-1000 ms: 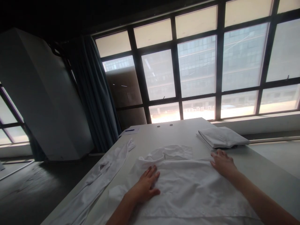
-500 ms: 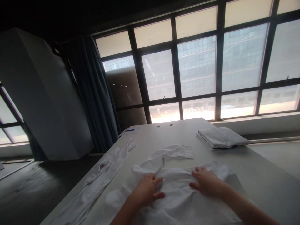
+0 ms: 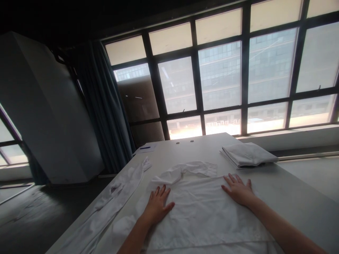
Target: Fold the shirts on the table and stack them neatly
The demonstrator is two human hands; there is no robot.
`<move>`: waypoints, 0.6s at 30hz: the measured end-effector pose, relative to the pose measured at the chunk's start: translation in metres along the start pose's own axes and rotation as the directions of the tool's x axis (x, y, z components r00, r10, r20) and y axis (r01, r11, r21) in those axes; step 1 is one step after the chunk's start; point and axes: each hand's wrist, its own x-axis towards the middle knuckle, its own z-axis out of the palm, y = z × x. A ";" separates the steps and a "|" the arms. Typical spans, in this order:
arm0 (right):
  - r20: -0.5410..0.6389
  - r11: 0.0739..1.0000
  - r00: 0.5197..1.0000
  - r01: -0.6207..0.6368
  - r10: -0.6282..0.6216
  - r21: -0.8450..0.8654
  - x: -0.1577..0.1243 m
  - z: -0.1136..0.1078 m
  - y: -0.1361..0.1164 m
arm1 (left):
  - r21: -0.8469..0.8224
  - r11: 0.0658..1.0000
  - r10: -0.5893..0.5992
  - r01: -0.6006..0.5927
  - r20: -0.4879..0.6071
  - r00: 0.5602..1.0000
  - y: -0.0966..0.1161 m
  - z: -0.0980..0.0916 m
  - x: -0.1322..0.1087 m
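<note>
A white long-sleeved shirt is spread on the table in front of me, one sleeve stretching out past its far edge. My left hand lies flat on the left part of the cloth, fingers spread. On the upper right part rests my right hand, also open with its fingers apart. Neither hand grips the fabric. Between them the cloth is fairly smooth, with faint creases. More white fabric is bunched at the left of the shirt.
Another long white cloth piece lies along the left edge of the white table. A folded white stack sits at the right. Paper with a pen lies at the far left corner. Windows and a dark curtain stand beyond.
Both hands have moved apart and farther from me, the left going left and the right going right. The bunched cloth between them has become flatter and wider.
</note>
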 end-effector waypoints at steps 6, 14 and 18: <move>-0.021 0.985 0.985 0.173 -0.173 -0.004 -0.026 0.012 -0.042 | 0.030 0.981 0.194 -0.192 -0.111 0.975 0.023 0.007 -0.009; 0.046 0.920 0.923 0.375 -0.382 0.111 -0.024 0.010 -0.042 | 0.048 0.999 0.003 -0.011 0.164 0.987 0.042 -0.019 -0.028; 0.056 0.992 0.990 0.129 -0.129 -0.001 0.001 0.002 0.006 | 0.145 0.985 -0.125 0.099 0.189 0.974 0.041 -0.042 -0.048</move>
